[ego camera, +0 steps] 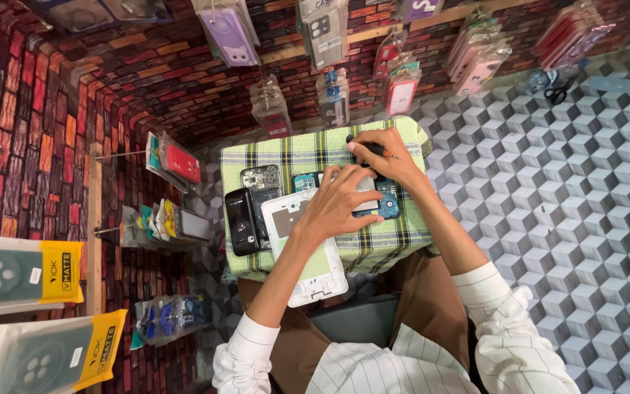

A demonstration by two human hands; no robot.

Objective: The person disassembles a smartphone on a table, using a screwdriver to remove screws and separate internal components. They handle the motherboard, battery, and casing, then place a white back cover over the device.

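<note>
Cloth: green and yellow plaid cloth [395,241] covers the small surface that carries all the parts.
Left hand: left hand [337,204] lies flat, fingers spread, pressing down on the opened phone [382,203]; its grip closes on nothing.
Right hand: right hand [388,157] sits at 12 o'clock from the opened phone, its grip pinched narrow round a dark-handled screwdriver [368,149].
Opened phone: at the middle of the cloth, teal board showing, mostly hidden under the left hand.
White frame: white tablet frame [308,263] lies at 7 o'clock from the opened phone, hanging over the near edge of the cloth.
Black phone: black phone [240,221] lies at 9 o'clock, just beside the white tablet frame.
Wall: packaged phone cases [333,95] hang at 12 o'clock, above the cloth.
</note>
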